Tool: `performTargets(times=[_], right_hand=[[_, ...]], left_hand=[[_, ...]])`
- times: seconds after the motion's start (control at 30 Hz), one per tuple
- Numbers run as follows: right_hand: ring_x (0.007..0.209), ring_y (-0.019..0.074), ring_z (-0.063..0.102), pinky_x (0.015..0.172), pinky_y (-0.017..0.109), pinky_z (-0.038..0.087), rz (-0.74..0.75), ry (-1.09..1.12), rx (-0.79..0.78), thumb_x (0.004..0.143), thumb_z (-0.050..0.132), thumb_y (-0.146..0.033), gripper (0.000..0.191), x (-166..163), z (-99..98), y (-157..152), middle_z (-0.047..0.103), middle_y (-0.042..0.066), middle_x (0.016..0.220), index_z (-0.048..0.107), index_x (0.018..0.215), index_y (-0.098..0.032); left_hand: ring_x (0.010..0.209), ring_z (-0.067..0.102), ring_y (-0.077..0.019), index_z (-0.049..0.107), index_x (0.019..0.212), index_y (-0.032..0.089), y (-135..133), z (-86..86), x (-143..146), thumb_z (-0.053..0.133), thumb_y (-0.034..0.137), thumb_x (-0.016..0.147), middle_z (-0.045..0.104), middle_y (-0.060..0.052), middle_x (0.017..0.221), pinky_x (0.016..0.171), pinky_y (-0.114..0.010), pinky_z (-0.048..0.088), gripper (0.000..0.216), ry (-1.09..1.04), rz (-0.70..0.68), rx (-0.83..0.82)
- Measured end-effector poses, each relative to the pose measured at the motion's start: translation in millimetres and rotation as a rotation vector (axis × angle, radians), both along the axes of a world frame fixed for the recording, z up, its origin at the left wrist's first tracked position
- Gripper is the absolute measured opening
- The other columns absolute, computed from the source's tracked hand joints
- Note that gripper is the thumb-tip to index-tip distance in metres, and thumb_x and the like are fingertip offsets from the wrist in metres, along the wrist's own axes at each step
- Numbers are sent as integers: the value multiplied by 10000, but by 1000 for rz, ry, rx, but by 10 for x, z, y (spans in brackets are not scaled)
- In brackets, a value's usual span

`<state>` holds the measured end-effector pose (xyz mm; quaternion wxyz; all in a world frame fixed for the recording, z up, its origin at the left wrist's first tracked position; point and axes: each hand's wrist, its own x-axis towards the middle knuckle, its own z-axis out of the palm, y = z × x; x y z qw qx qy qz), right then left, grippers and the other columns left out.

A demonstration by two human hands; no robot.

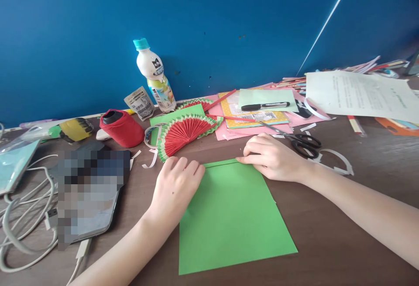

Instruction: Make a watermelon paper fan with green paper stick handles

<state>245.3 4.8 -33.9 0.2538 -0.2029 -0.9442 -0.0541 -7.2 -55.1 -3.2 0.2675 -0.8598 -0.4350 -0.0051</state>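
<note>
A green sheet of paper (232, 220) lies on the brown desk (327, 233) in front of me, with a narrow fold along its far edge. My left hand (175, 187) rests curled on the sheet's far left corner, fingers pressed together on the fold. My right hand (270, 157) pinches the far right corner of the fold, fingers together. A pleated red and green paper fan (185, 133) lies just beyond my left hand.
Black-handled scissors (299, 142) lie right of my right hand, with white paper scraps (337, 157) around. Behind are a drink bottle (155, 76), a red spool (121, 128), a black marker (265, 106) on coloured papers, printed sheets (360, 94), and a phone (88, 190) with white cables (22, 225) at left.
</note>
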Motion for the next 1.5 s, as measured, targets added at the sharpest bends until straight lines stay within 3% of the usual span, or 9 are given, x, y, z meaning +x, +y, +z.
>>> performTargets(times=[0.23, 0.43, 0.53, 0.7, 0.93, 1.1, 1.27, 1.4, 1.5], right_hand=[[713, 148, 451, 653, 306, 336, -5, -38, -4, 813, 413, -17, 290, 10, 29, -28, 573, 39, 684, 655, 882, -161], [648, 144, 410, 632, 311, 334, -18, -57, 10, 796, 383, -20, 330, 9, 44, -50, 533, 34, 635, 673, 870, -159], [629, 145, 400, 631, 316, 340, -27, -46, 32, 782, 396, -36, 316, -3, 38, -61, 524, 32, 606, 681, 840, -162], [617, 148, 441, 610, 316, 341, -81, -16, 46, 820, 392, -76, 311, -16, 19, -85, 543, 36, 573, 668, 728, -186], [589, 153, 479, 605, 324, 358, -191, 13, 26, 795, 402, -89, 317, 14, -12, -116, 554, 30, 549, 611, 593, -215], [587, 143, 496, 602, 310, 362, -217, 29, 89, 772, 418, -66, 301, -30, -4, -134, 581, 26, 562, 616, 592, -205], [690, 165, 509, 617, 303, 371, -254, 132, 197, 757, 459, -55, 237, -174, 32, -184, 662, 42, 719, 672, 782, -156], [823, 181, 502, 683, 326, 375, -137, -34, 37, 829, 446, -112, 325, -289, 41, -246, 646, 75, 1044, 605, 1111, -139], [888, 192, 499, 724, 340, 368, -132, -130, -82, 876, 410, -166, 347, -330, 41, -292, 610, 103, 1094, 553, 1190, -124]], left_hand=[[602, 518, -168, 664, 837, 132, -105, -10, 57, 351, -16, 821, 559, -39, 571, 554, -309, 369, 347, 45, 28, 107], [597, 557, -160, 664, 966, 74, -168, -95, 106, 341, -47, 768, 577, -72, 623, 544, -290, 391, 398, 99, 88, 71], [657, 607, -195, 612, 1115, 55, -199, -138, 134, 379, 5, 750, 609, -121, 717, 546, -294, 406, 436, 91, 125, 11], [736, 635, -250, 419, 1335, 179, -248, -120, 188, 401, 201, 801, 609, -119, 763, 585, -323, 445, 534, 38, 174, -128], [904, 621, -271, 463, 1305, 170, -254, -79, 217, 391, 212, 811, 630, -136, 969, 632, -330, 478, 501, -9, 225, -160], [1028, 564, -242, 588, 1152, 62, -202, -144, 233, 396, 165, 795, 628, -133, 1015, 832, -340, 476, 419, -123, 59, -73], [878, 582, -216, 598, 1106, 15, -218, -220, 301, 404, 226, 811, 626, -134, 961, 732, -311, 526, 411, -241, 80, -31], [903, 573, -219, 577, 1163, 98, -247, -230, 341, 418, 249, 808, 620, -105, 1006, 625, -282, 546, 417, -266, 115, -64], [938, 567, -227, 567, 1185, 147, -247, -225, 348, 415, 258, 812, 623, -90, 1003, 620, -285, 554, 417, -249, 109, -100]])
